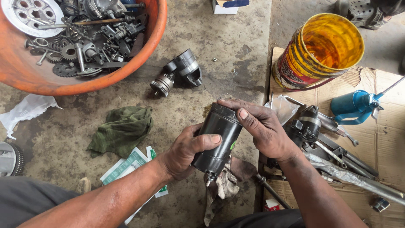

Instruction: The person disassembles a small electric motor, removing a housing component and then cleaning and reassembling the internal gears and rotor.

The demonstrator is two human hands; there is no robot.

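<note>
At frame centre, the left hand (185,152) wraps its fingers round the black motor housing (219,137), steadying it over the concrete floor (236,55), while the right hand (263,131) clamps its top end, seemingly for a twist.

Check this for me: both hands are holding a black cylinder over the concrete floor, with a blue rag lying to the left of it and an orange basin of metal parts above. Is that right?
Not quite: the rag is dark green, not blue, as the head view shows. The rest holds: the left hand and right hand both grip the black cylinder over the concrete floor, with the orange basin of metal parts above.
</note>
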